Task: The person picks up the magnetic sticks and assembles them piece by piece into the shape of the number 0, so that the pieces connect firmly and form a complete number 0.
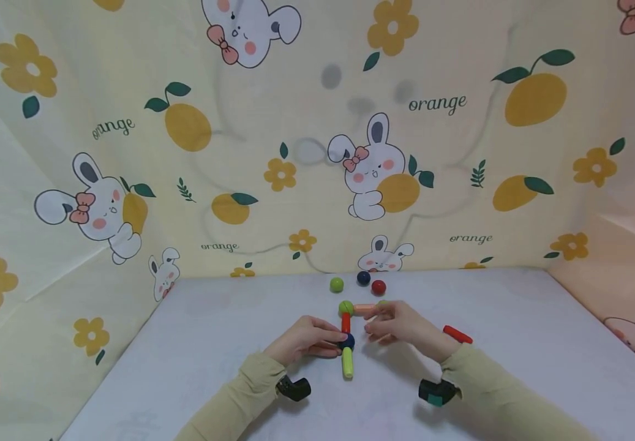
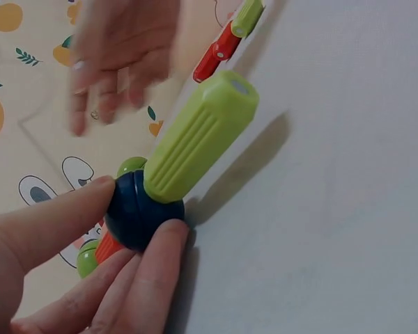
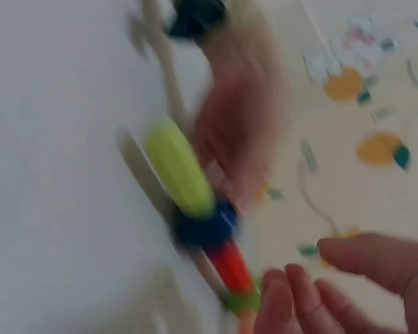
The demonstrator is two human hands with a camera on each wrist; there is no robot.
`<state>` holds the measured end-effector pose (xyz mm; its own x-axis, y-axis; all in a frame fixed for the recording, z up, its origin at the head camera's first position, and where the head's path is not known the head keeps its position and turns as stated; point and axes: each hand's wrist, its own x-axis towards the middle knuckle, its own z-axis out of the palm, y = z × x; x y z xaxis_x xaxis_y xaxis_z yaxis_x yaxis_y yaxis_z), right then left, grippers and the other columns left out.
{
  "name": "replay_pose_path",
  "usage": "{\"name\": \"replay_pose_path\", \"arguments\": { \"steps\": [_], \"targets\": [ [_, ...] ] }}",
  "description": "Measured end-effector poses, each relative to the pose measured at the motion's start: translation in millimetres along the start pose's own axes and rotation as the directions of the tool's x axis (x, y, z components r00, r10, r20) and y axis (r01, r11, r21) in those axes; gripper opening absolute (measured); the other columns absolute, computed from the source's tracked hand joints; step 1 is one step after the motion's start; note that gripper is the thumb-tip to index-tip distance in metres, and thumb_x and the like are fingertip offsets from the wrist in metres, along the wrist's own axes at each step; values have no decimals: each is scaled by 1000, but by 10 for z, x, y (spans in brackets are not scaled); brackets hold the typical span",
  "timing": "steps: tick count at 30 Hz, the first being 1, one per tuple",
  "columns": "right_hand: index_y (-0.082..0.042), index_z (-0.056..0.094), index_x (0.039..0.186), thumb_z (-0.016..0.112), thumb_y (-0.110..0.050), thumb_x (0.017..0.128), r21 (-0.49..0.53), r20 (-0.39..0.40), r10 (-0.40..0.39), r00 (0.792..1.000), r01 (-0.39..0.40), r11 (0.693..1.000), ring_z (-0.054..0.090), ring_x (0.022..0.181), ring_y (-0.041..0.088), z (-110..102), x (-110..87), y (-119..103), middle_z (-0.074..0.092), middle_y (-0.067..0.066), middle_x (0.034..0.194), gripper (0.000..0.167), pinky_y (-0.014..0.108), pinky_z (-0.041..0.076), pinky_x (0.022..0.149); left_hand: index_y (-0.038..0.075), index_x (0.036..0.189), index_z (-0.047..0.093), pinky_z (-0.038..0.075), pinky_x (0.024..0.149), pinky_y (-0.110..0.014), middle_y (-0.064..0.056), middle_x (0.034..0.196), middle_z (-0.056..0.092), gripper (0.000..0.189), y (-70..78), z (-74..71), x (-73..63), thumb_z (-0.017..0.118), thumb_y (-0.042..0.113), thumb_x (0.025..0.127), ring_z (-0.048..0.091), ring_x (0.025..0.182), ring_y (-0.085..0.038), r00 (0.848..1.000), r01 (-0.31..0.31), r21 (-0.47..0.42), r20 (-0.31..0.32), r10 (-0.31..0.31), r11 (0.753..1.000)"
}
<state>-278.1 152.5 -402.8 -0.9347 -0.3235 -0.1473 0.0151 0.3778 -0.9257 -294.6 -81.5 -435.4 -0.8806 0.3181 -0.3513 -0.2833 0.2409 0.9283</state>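
My left hand (image 1: 308,340) pinches a dark blue ball (image 2: 131,216) between thumb and fingers. A yellow-green stick (image 2: 202,136) juts from that ball towards me. On its far side a red stick (image 1: 346,323) joins it to a green ball (image 1: 346,308), from which a salmon-pink stick (image 1: 364,310) runs right. Another green ball (image 1: 383,302) shows at that stick's right end, partly behind my right hand (image 1: 405,327). The right hand hovers beside the joined pieces, its fingers loosely bent with nothing between them.
Loose at the back of the white table (image 1: 212,318) lie a green ball (image 1: 336,284), a dark blue ball (image 1: 364,278) and a red ball (image 1: 378,287). A red stick (image 1: 457,334) lies by the right forearm. A patterned cloth (image 1: 306,202) stands behind.
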Motion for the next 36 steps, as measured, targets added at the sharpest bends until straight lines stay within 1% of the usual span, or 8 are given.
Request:
{"name": "replay_pose_path", "arguments": {
  "steps": [3, 6, 13, 21, 25, 28, 33, 36],
  "targets": [
    [-2, 61, 116, 71, -19, 87, -90, -89, -90, 992, 82, 993, 62, 91, 25, -215, 135, -69, 66, 10, 101, 35, 35, 54, 80, -1, 104, 69, 58, 70, -32, -12, 92, 71, 30, -6, 9, -6, 78, 14, 80, 70, 80, -23, 1000, -5, -11, -8, 5, 1000],
    [-2, 61, 117, 70, -17, 89, -179, -137, -172, 975, 147, 973, 59, 98, 26, -409, 278, -80, 65, 13, 106, 34, 36, 52, 86, -1, 104, 68, 58, 70, -32, -13, 92, 70, 30, -12, 14, -6, 78, 13, 80, 70, 80, -24, 1000, -4, -24, -14, 4, 1000],
    [1, 55, 126, 65, -11, 91, -264, -139, -193, 971, 152, 952, 52, 116, 37, -658, 619, 36, 55, 23, 126, 39, 47, 46, 97, -2, 106, 67, 58, 71, -32, -13, 94, 70, 32, -45, 6, 12, 78, 14, 80, 70, 79, -23, 1000, -5, -41, -10, 4, 999],
    [4, 54, 127, 66, -3, 88, -327, -81, -202, 976, 165, 931, 46, 120, 43, -672, 895, 207, 53, 24, 129, 42, 52, 42, 100, 0, 107, 67, 58, 71, -32, -12, 94, 69, 33, -46, 1, 7, 78, 16, 80, 70, 79, -22, 1000, 5, -40, -9, -6, 999],
    [-3, 60, 126, 67, -4, 87, -379, -78, -174, 982, 132, 916, 49, 119, 38, -671, 977, 281, 55, 18, 128, 39, 49, 44, 99, -1, 105, 68, 58, 72, -32, -12, 95, 69, 30, -40, -1, 2, 78, 13, 81, 69, 78, -21, 1000, 4, -68, 6, -4, 998],
    [-5, 63, 123, 68, -3, 87, -391, -87, -163, 983, 117, 913, 53, 113, 33, -665, 1010, 333, 57, 15, 125, 36, 45, 47, 96, -1, 105, 68, 58, 72, -32, -13, 96, 69, 28, -44, 0, -6, 77, 11, 81, 69, 77, -20, 1000, 0, -85, 11, 1, 996],
    [1, 63, 116, 70, 0, 84, -415, -77, -213, 974, 163, 895, 58, 100, 32, -639, 1000, 346, 62, 18, 110, 32, 42, 52, 87, -1, 104, 69, 58, 71, -32, -13, 95, 70, 27, -46, 9, -8, 77, 11, 81, 69, 76, -20, 1000, -16, -75, 2, 16, 997],
    [2, 62, 113, 71, -2, 84, -422, -95, -216, 972, 157, 893, 59, 99, 31, -623, 970, 332, 62, 16, 106, 31, 40, 53, 85, -1, 104, 69, 58, 71, -32, -13, 95, 70, 27, -41, 3, -7, 77, 11, 81, 69, 76, -20, 1000, -16, -76, 0, 16, 997]
  ]
}}
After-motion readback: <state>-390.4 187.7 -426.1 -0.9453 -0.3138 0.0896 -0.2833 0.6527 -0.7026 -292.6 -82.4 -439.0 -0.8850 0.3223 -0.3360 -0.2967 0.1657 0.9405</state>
